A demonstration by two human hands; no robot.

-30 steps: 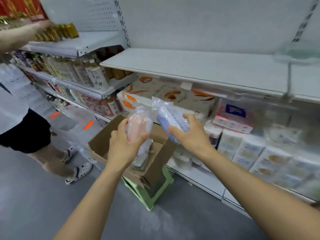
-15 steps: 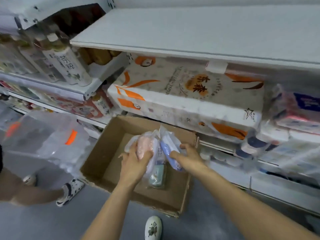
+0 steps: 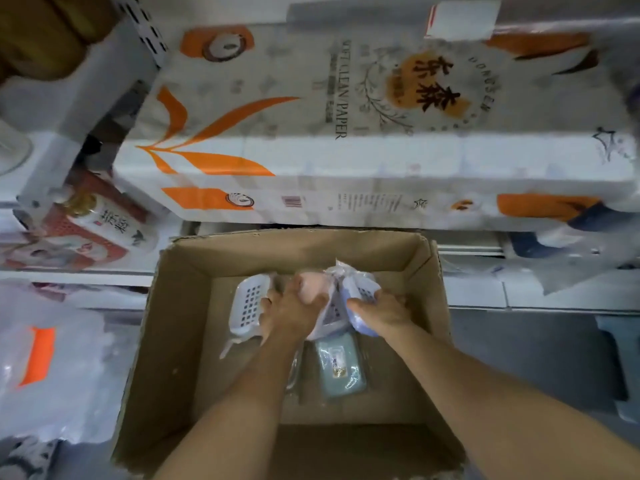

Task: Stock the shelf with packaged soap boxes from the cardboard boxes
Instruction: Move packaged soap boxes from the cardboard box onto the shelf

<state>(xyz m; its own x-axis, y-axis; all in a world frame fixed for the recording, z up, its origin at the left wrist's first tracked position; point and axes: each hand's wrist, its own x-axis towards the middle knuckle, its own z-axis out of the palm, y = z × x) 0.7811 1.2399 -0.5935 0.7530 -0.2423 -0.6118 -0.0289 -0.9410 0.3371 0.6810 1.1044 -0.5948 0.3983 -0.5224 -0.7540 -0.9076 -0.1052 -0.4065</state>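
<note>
An open cardboard box [image 3: 173, 341] sits on the floor below me. Both my hands are down inside it. My left hand [image 3: 287, 313] grips a pink soap box wrapped in clear plastic [image 3: 313, 287]. My right hand [image 3: 379, 315] grips a blue plastic-wrapped soap box [image 3: 360, 292]. A white perforated soap box [image 3: 247, 304] lies in the box left of my left hand. A pale green wrapped soap box [image 3: 341, 367] lies on the box floor between my forearms.
A big white and orange pack of toilet paper [image 3: 346, 133] fills the shelf just behind the box. Bottled goods [image 3: 114, 226] stand on the lower shelf at left. A clear plastic bag with an orange mark [image 3: 45, 358] lies left of the box.
My hands have gone from shelf height down into the cardboard box, still holding the pink and blue packs. My view has tilted down over the box.
</note>
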